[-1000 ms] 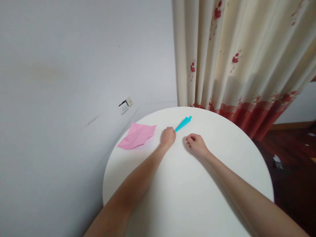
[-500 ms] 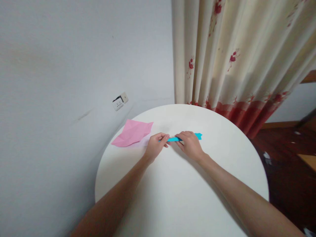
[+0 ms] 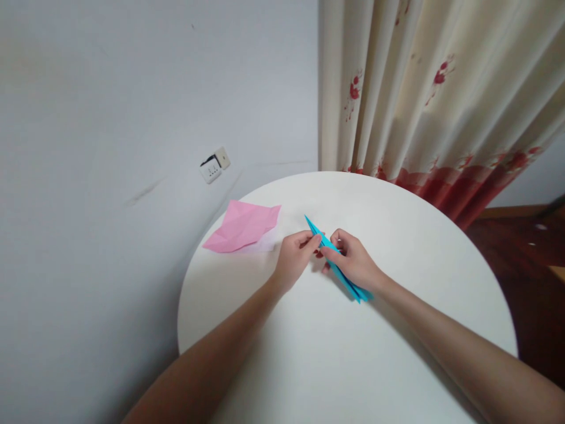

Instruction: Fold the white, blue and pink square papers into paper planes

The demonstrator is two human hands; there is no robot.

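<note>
A narrow folded blue paper plane (image 3: 314, 228) is held over the round white table (image 3: 397, 330), its pointed nose toward the far left and its tail near my right wrist. My left hand (image 3: 295, 259) pinches it near the nose. My right hand (image 3: 353, 262) grips its middle, covering part of it. A crumpled, partly folded pink paper sheet (image 3: 242, 227) lies flat on the table's far left edge, a short way left of my left hand.
A grey wall with a white socket (image 3: 213, 167) stands close behind the table on the left. A cream curtain with red flowers (image 3: 432, 100) hangs behind on the right. Dark wooden floor (image 3: 525, 253) shows at the right.
The blue paper plane went from lying on the table under my left hand to being held by both hands, then turned so its tail points toward me.
</note>
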